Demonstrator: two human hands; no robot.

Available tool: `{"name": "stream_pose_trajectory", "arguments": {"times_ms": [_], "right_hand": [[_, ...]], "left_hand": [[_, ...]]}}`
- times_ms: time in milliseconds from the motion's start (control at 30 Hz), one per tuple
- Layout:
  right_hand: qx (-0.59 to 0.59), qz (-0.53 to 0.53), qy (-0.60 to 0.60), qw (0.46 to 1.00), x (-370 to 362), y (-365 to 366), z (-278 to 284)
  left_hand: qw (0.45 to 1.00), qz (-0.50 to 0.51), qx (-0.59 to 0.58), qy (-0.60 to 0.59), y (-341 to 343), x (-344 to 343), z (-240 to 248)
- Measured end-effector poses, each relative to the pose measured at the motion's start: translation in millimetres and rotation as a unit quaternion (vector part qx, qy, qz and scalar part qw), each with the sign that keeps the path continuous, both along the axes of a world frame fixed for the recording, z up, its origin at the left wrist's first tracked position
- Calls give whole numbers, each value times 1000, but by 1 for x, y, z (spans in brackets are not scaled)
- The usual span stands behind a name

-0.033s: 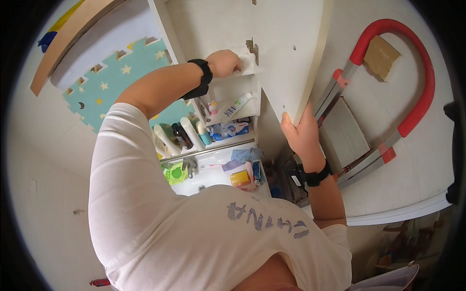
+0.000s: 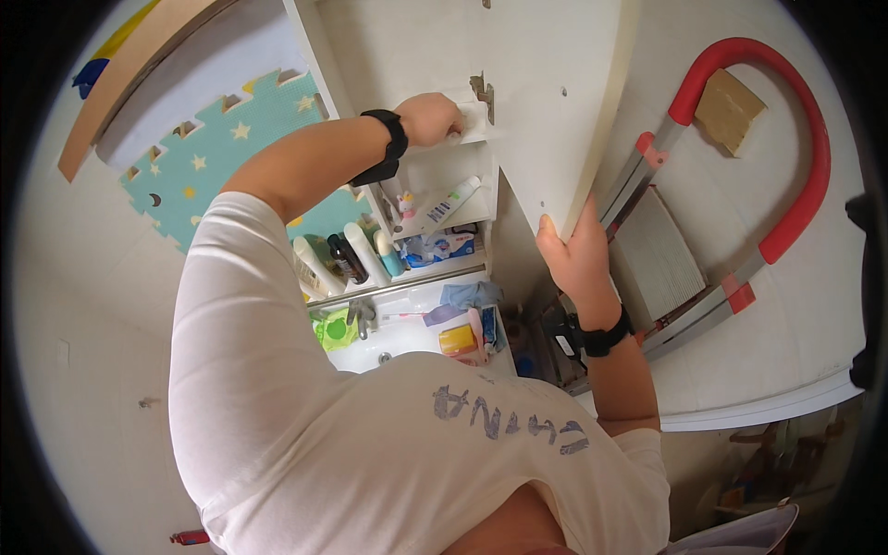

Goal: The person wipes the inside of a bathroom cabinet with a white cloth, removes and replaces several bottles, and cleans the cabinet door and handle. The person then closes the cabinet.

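My left hand [image 2: 431, 118] reaches into an open white wall cabinet, its curled fingers down on the upper shelf [image 2: 475, 122]. What those fingers hold, if anything, is hidden. At the right, my right hand [image 2: 575, 254] grips the lower corner of the white cabinet door [image 2: 555, 120], thumb on the inner face and fingers behind the edge. A metal hinge [image 2: 485, 94] joins door and cabinet just beyond my left hand. On the shelf below lie a white and green tube [image 2: 455, 203] and a small pink and white figurine [image 2: 405, 205].
Under the cabinet stand several bottles [image 2: 345, 259] and a blue and white package [image 2: 438, 246]. Below are a sink with a faucet [image 2: 362, 318], a green pack [image 2: 335, 328] and a yellow item [image 2: 456, 340]. A red-handled ladder [image 2: 814, 157] leans right; a star-patterned foam mat [image 2: 217, 157] is left.
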State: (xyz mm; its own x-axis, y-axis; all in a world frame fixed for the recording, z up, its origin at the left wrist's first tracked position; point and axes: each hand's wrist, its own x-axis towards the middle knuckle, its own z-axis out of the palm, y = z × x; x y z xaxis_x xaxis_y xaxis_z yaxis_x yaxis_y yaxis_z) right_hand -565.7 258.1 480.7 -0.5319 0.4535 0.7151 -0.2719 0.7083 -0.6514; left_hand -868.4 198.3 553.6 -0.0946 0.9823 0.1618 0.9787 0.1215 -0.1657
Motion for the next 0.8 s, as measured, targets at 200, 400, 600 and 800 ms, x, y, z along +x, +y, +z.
{"name": "stream_pose_trajectory", "arguments": {"times_ms": [200, 400, 600, 800], "right_hand": [[5, 3, 13, 1000, -3, 3, -3], [-5, -2, 5, 1000, 1, 2, -3], [-11, -10, -14, 1000, 0, 1, -5], [-5, -15, -15, 1000, 1, 0, -3]], "left_hand": [[999, -10, -6, 47, 34, -6, -3], [997, 37, -14, 59, 58, -33, -6], [998, 18, -11, 51, 53, -40, -11], [999, -36, 27, -16, 30, -17, -16]]}}
